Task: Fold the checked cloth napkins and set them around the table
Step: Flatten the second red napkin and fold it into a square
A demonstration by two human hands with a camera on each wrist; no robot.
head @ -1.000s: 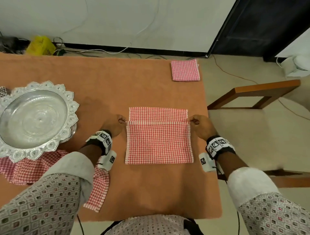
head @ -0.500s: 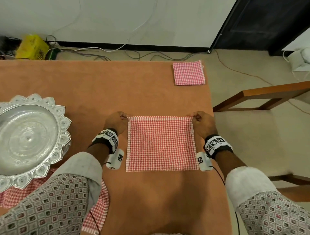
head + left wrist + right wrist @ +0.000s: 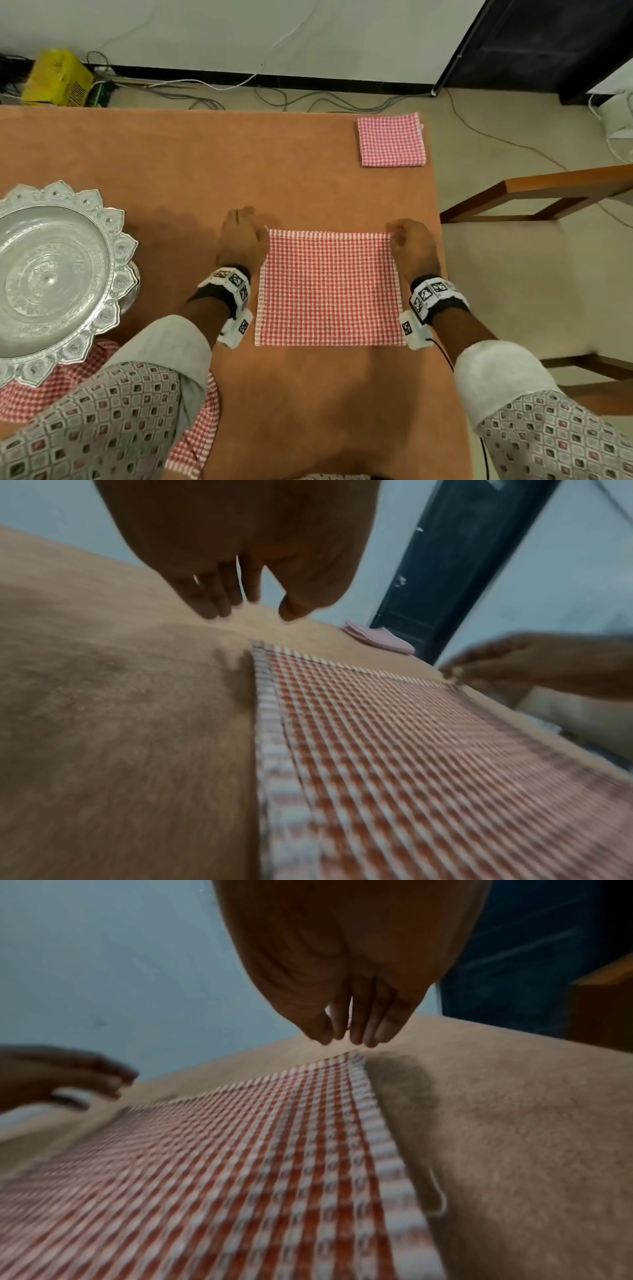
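Note:
A red-and-white checked napkin (image 3: 329, 287), folded in half, lies flat on the orange table (image 3: 205, 171) in front of me. My left hand (image 3: 241, 236) hovers just past its far left corner. In the left wrist view, that left hand (image 3: 255, 614) has its fingers and thumb apart and holds nothing. My right hand (image 3: 407, 240) is at the far right corner. In the right wrist view, the right hand (image 3: 346, 1039) points its fingertips down just above the corner, with no cloth between them. A second folded napkin (image 3: 390, 140) lies at the table's far right corner.
A large ornate silver tray (image 3: 51, 274) stands at the left on unfolded checked napkins (image 3: 195, 438), which reach under my left forearm. A wooden chair (image 3: 548, 192) stands close to the table's right edge. Cables and a yellow box (image 3: 58, 80) lie on the floor beyond.
Both hands carried the top layer forward until its edge met the far edge. The left hand then let go and moved slightly beyond the corner; the right hand's fingers lifted off its corner.

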